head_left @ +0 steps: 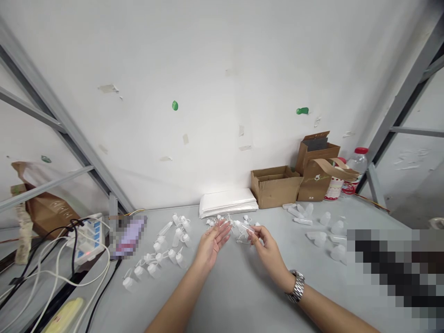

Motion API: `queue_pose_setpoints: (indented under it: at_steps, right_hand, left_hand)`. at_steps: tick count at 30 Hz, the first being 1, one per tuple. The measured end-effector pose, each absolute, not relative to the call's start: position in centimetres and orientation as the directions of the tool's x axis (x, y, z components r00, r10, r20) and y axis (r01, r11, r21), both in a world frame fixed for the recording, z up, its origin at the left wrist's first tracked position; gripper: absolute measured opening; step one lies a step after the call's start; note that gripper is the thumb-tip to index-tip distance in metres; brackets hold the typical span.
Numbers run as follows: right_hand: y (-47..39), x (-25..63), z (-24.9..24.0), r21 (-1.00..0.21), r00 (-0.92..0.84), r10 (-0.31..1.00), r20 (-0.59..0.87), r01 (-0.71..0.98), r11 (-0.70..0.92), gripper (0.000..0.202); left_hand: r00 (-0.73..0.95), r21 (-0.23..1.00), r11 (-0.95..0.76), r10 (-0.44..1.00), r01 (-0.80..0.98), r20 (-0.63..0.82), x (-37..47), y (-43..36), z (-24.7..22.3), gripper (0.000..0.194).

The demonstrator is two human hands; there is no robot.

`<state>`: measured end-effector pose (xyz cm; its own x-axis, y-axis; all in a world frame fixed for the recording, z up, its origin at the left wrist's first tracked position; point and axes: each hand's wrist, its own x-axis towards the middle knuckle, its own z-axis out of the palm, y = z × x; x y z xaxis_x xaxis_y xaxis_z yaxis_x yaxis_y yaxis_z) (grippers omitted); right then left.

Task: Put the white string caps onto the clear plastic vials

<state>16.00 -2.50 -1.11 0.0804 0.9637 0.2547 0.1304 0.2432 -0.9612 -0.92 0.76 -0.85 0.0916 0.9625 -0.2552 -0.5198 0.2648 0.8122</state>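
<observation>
Pinched between your right hand's (265, 247) thumb and fingers is a small clear piece (247, 228), over the table (236, 286) toward its back edge, near the paper stack (227, 202). Your left hand (215, 239) is open beside it — palm up, fingers extended. Capped bottles (176, 237) sit toward the left edge, translucent bottles (317, 238) toward the right.

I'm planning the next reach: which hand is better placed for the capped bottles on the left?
Left, I'd say: the left hand looks open and nearer those capped bottles, while the right hand seems to pinch a small clear piece.
</observation>
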Motion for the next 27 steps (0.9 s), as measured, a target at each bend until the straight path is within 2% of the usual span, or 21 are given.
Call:
queue_pose_setpoints:
  at_steps: [9, 18, 27]
  right_hand:
    - [-3.32, 15.36, -1.25, -0.937, -0.039, 0.967, 0.253, 0.241, 0.255, 0.021]
    - [-3.34, 15.3, -1.31, -0.929, -0.042, 0.966, 0.255, 0.268, 0.257, 0.022]
    - [-3.41, 15.32, -1.2, -0.928, -0.034, 0.963, 0.266, 0.26, 0.265, 0.022]
  left_hand:
    - [0.002, 0.838, 0.185, 0.977, -0.514, -0.215, -1.16, 0.83, -0.59, 0.022]
    - [-0.009, 0.795, 0.23, 0.959, -0.562, -0.284, -1.24, 1.13, -1.02, 0.009]
    - [0.04, 0.838, 0.218, 0.972, -0.501, -0.23, -0.82, 0.69, -0.75, 0.019]
